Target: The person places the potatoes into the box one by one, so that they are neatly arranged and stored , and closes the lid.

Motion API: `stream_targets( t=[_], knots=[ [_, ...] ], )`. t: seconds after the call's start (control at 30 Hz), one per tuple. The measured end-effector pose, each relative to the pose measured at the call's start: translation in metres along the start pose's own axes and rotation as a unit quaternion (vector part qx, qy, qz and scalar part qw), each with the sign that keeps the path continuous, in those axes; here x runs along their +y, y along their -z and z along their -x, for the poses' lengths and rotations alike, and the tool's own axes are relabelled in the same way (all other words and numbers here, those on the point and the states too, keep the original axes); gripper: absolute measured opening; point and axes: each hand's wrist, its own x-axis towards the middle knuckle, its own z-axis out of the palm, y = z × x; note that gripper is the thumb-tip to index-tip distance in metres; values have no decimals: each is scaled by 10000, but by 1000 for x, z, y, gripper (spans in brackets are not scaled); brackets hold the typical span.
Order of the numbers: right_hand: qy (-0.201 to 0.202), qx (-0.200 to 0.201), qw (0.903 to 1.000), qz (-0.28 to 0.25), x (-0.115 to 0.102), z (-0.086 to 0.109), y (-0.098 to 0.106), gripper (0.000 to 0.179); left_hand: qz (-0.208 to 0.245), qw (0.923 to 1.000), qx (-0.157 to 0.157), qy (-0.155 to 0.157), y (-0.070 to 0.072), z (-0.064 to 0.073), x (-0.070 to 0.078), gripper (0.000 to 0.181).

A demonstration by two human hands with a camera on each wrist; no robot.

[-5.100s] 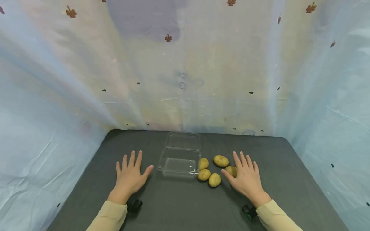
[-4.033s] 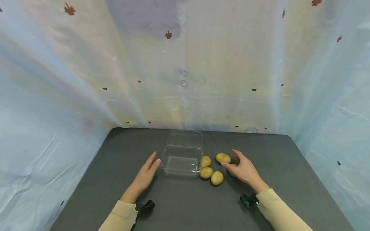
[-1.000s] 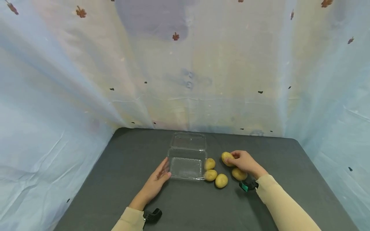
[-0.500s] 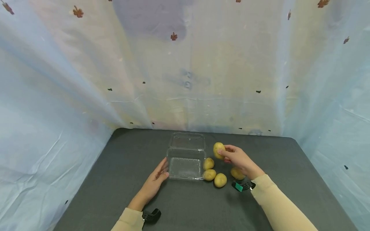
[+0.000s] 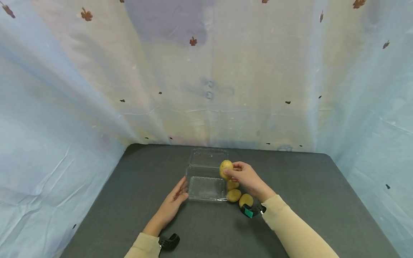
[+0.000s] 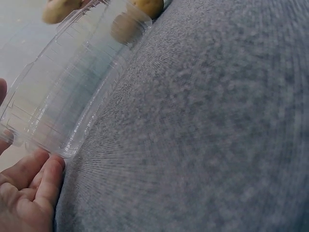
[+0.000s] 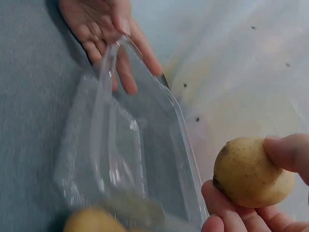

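Note:
My right hand (image 5: 247,178) pinches a yellow potato (image 5: 226,169) between thumb and fingers, raised over the right wall of a clear plastic clamshell box (image 5: 206,188). In the right wrist view that potato (image 7: 251,171) shows small dark specks. The box has its lid (image 5: 209,157) laid back and nothing inside. At its left side rests my left hand (image 5: 170,207), fingers extended along the outer wall and thumb at the near corner. Fingertips (image 6: 54,164) touch the box's bottom edge in the left wrist view. Another potato, right of the others earlier, is hidden behind my right arm.
Three potatoes lie right of the box: one potato (image 5: 234,195) and another (image 5: 233,185) by its wall, a third (image 5: 246,200) partly behind the right wrist strap (image 5: 253,209). Dark grey cloth (image 5: 200,229) covers the table, and a pale curtain (image 5: 206,89) stands behind.
My right hand picked a potato off the table, lifted it and carried it left to the box. Earlier, my left hand came in from the left to the box and has stayed there.

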Motion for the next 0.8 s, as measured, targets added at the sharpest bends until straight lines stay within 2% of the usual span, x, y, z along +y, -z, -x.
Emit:
stream_targets(
  t=[0.27, 0.43, 0.57, 0.8],
  knots=[
    [177, -43, 9987, 475, -6, -8, -39, 51, -40, 10000, -72, -12, 1, 0, 1, 62],
    [182, -75, 9967, 781, -2, -12, -57, 52, -15, 10000, 74, 37, 1, -6, -16, 60],
    [39, -93, 9974, 712, 4, -18, -68, 54, -64, 9997, 256, 9, 0, -9, -29, 58],
    [-181, -63, 9971, 740, 10, -25, -83, 47, 15, 9998, 204, -59, 0, -9, -30, 58]
  ],
)
